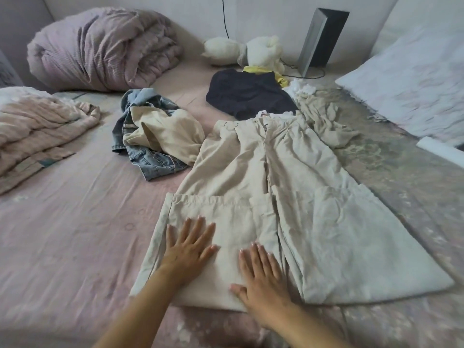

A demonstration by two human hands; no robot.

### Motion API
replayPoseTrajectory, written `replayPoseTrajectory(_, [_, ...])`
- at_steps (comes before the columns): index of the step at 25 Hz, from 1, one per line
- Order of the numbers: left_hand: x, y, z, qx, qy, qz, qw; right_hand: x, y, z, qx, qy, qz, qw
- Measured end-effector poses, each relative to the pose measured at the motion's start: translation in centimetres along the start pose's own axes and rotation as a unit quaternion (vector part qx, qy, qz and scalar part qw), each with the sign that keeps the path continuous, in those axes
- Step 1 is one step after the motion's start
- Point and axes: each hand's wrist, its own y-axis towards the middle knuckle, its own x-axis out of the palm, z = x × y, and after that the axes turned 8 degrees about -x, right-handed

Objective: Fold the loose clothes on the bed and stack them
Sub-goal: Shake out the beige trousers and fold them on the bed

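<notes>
Beige wide-leg trousers (296,197) lie spread flat on the bed, waistband at the far end. The left leg's lower part is folded back up on itself. My left hand (188,244) lies flat on that folded leg with fingers straight and spread. My right hand (261,277) presses flat beside it, near the inner edge of the same leg. Further back lie a heap of blue jeans (148,156) with a cream garment (163,131) on top, a dark navy garment (248,94), a yellow piece (261,70) and a crumpled beige garment (324,116).
The pink sheet (75,234) shows at the left. A rolled lilac duvet (103,46) and a folded pink blanket (35,131) sit at the left. White plush toys (246,50), a grey box (319,41) and a pillow (414,79) line the back and right.
</notes>
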Motion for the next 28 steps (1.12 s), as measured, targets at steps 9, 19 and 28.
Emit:
replayPoseTrajectory(9, [-2.2,-2.1,-4.4,-0.216,-0.074,0.061,0.972,-2.0,0.7,-3.7,-0.053,0.041,0.023,0.997])
replayPoseTrajectory(19, [-5.8,-8.2,-5.4,-0.231,-0.368,-0.096,0.896,-8.0,6.1,-10.1,-0.057,0.342,0.003,0.938])
replayPoseTrajectory(28, [-2.8,-10.6,-0.9,-0.121,-0.370,0.160,0.907,-12.3,18.1,-10.6,0.103,0.157,0.048,0.981])
